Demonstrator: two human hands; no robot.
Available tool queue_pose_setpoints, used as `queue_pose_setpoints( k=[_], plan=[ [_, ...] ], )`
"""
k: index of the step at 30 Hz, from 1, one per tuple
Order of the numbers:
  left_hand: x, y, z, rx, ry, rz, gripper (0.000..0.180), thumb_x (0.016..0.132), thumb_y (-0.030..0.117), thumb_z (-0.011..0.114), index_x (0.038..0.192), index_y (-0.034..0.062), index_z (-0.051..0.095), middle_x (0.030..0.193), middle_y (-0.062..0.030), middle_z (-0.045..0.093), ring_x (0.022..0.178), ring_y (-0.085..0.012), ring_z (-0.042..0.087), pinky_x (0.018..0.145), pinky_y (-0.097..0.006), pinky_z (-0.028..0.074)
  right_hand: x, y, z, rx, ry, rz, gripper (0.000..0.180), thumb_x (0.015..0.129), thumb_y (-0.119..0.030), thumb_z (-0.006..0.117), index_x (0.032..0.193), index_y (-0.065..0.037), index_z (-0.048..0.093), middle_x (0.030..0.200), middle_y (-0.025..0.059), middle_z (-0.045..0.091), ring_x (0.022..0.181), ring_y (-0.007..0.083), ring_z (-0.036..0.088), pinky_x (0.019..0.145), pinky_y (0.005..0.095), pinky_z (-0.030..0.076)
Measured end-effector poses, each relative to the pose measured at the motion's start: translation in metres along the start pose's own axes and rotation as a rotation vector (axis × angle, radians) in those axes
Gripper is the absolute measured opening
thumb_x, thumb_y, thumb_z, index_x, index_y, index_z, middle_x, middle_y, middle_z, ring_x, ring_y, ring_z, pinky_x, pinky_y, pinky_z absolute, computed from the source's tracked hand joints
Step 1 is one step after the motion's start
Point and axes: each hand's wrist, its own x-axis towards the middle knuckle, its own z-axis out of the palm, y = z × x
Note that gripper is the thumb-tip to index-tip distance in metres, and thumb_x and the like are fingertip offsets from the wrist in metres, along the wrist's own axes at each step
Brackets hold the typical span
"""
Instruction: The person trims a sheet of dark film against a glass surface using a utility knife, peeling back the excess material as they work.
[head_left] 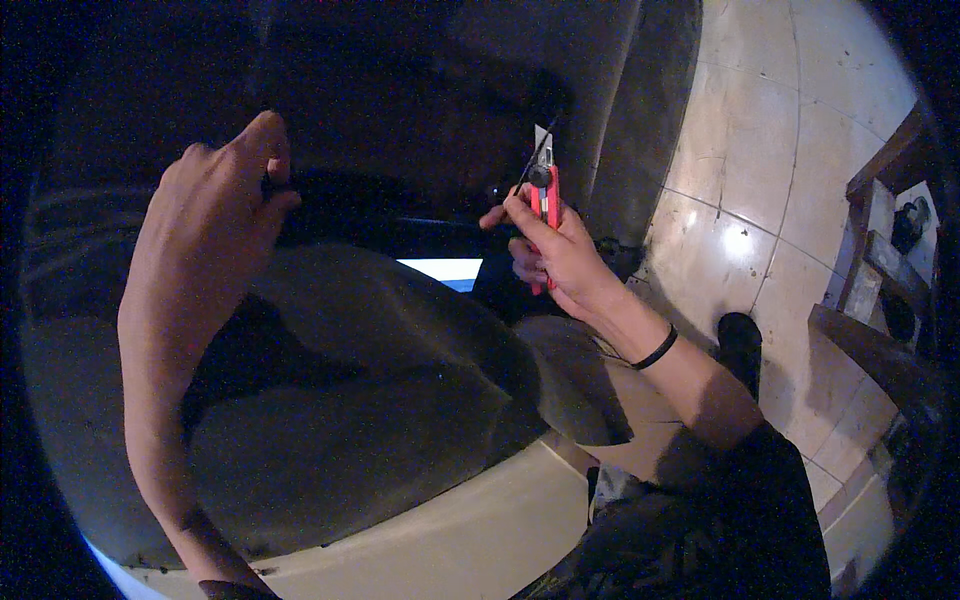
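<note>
My right hand [562, 250] is wrapped round a red box cutter [545, 195] with a black knob. Its metal blade is out and points up, away from me. A thin black strip [526, 162] runs slantwise beside the blade, from the thumb upward. On the left, my left hand [215, 205] is raised over the dark material with thumb and forefinger bent together. Whatever lies between those fingertips is lost in the dark. Below both hands spreads a dark grey fabric piece [380, 440], creased and bulging, with a pale edge toward me.
Pale floor tiles [740, 170] lie to the right, with a dark shoe [740, 335] on them. A wooden frame [862, 255] with dark objects in it stands at the far right. The upper left is mostly black. A bright patch [440, 270] shows between the hands.
</note>
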Motion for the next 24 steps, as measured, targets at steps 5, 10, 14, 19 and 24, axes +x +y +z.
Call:
queue_pose_setpoints(
  k=[5, 10, 14, 19, 24],
  plan=[
    [-0.003, 0.004, -0.001, 0.034, -0.016, -0.007, 0.026, 0.087, 0.007, 0.077, 0.106, 0.0067, 0.059, 0.097, -0.0150, 0.073, 0.094, -0.0418, 0.067, 0.082, -0.053, 0.052, -0.012, 0.010, 0.004, 0.020, -0.031, 0.009, 0.015, 0.113, -0.028, 0.058, 0.109, -0.016, 0.051, 0.098, 0.0002, 0.059, 0.054, 0.0006, 0.036, 0.045, 0.0188, 0.029],
    [-0.002, -0.003, 0.009, 0.032, 0.075, 0.079, 0.027, 0.087, 0.010, 0.079, 0.104, 0.0066, 0.059, 0.094, -0.0152, 0.073, 0.093, -0.0414, 0.068, 0.081, -0.052, 0.052, -0.011, 0.008, -0.001, -0.042, -0.057, -0.010, 0.017, 0.111, -0.029, 0.061, 0.109, -0.016, 0.051, 0.100, 0.0004, 0.061, 0.054, 0.0000, 0.037, 0.045, 0.0186, 0.029],
    [0.009, 0.008, 0.020, -0.042, 0.067, 0.131, 0.027, 0.086, 0.016, 0.081, 0.101, 0.0053, 0.061, 0.090, -0.0160, 0.074, 0.090, -0.0420, 0.069, 0.079, -0.053, 0.054, 0.001, -0.001, -0.003, -0.164, -0.026, -0.021, 0.018, 0.110, -0.030, 0.063, 0.109, -0.016, 0.051, 0.103, 0.0022, 0.067, 0.054, -0.0001, 0.038, 0.046, 0.0183, 0.030],
    [0.020, 0.040, 0.037, -0.318, 0.052, 0.178, 0.026, 0.089, 0.022, 0.081, 0.098, 0.0020, 0.068, 0.084, -0.0211, 0.074, 0.084, -0.0440, 0.072, 0.074, -0.053, 0.057, 0.013, -0.002, 0.007, -0.215, -0.061, -0.068, 0.018, 0.109, -0.028, 0.065, 0.114, -0.016, 0.052, 0.101, 0.0030, 0.069, 0.055, 0.0003, 0.040, 0.047, 0.0197, 0.030],
    [0.051, 0.068, 0.068, -0.368, -0.099, 0.212, 0.027, 0.101, 0.024, 0.070, 0.111, -0.0005, 0.075, 0.100, -0.0231, 0.077, 0.091, -0.0416, 0.075, 0.078, -0.046, 0.058, -0.008, 0.001, 0.006, -0.237, -0.023, -0.070, 0.018, 0.110, -0.028, 0.064, 0.119, -0.015, 0.056, 0.091, 0.0011, 0.067, 0.053, 0.0017, 0.041, 0.045, 0.0207, 0.029]
  ],
)
